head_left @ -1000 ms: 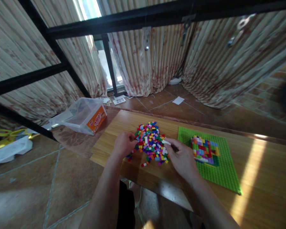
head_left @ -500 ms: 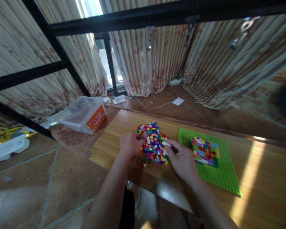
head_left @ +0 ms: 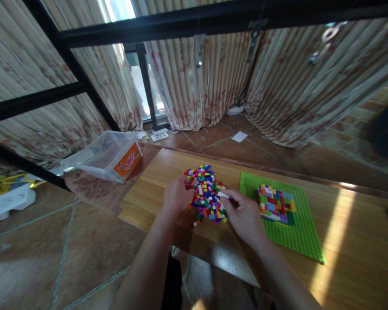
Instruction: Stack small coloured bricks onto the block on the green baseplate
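Many small multicoloured plastic bricks [head_left: 208,198] lay loose in a heap on the long brown wooden table [head_left: 150,185]. Beside them, a roughly square, multicoloured brick assembly [head_left: 273,206] stood on the flat green studded baseplate [head_left: 299,242], joined together but covering only part of it. The right hand [head_left: 249,217] pinched an elongated white plastic brick [head_left: 223,195] between thumb and fingers, above the heap's edge and apart from the assembly. The left hand [head_left: 175,198] reached into the heap's other side; whether it gripped anything, I could not tell.

From here I see an orange label [head_left: 128,161] on the clear plastic bin [head_left: 98,165], left; its white characters seem too blurred to read.
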`<state>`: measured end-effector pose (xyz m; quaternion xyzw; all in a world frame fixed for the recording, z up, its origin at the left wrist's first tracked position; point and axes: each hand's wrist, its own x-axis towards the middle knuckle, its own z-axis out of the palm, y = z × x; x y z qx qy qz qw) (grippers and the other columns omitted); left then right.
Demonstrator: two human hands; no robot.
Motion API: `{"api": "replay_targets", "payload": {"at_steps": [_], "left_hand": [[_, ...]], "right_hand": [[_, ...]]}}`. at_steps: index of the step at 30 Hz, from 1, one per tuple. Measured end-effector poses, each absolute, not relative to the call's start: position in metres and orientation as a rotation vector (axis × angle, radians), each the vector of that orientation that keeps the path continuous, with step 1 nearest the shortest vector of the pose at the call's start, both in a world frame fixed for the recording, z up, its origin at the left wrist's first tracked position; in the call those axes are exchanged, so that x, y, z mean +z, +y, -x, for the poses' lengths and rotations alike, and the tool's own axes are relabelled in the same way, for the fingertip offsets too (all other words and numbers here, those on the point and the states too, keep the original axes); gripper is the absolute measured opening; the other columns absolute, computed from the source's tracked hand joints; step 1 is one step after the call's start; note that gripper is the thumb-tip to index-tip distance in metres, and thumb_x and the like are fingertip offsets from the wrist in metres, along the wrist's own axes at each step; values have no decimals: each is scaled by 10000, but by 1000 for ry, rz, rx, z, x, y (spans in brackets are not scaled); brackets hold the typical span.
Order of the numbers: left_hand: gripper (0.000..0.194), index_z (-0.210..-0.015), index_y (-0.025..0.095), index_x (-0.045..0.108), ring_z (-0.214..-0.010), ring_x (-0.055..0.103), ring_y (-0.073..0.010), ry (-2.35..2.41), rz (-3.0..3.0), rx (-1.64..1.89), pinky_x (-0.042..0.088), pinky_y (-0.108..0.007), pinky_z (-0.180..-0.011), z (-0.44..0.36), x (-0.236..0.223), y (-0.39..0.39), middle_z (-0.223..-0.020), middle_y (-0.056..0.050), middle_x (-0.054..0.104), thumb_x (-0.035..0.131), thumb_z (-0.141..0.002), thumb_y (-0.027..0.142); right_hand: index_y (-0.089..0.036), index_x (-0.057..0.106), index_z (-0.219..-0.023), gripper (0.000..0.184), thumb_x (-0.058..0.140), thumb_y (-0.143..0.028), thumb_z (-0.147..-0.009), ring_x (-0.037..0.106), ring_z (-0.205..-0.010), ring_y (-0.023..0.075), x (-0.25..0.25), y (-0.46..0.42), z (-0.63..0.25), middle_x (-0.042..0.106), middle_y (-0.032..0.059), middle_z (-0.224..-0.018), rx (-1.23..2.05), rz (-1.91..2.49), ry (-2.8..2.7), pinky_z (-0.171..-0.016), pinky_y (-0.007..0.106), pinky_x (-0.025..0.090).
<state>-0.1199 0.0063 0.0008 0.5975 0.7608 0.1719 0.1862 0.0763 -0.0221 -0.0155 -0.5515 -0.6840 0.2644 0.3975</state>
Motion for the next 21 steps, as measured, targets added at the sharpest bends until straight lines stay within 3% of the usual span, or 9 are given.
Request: {"api": "replay_targets", "payload": {"at_steps": [8,21], "left_hand": [[189,-895,209,710,-889,671,-247,2145,-1686,344,450,-300,-714,115,6,9,-943,-95,749,642,-734,281],[233,-964,179,652,-931,653,-263,2154,-1666,427,459,-338,-781,110,5,11,-992,-114,719,627,-732,170]], "right_hand": [[-201,725,-998,270,538,-346,-868,701,-809,220,-17,-22,-76,757,77,-965,657,1384,-1746,-739,338,531],[-191,718,-1025,274,521,-309,-876,693,-821,220,-19,-22,-74,748,80,-982,653,1390,-1794,-751,342,527]]}}
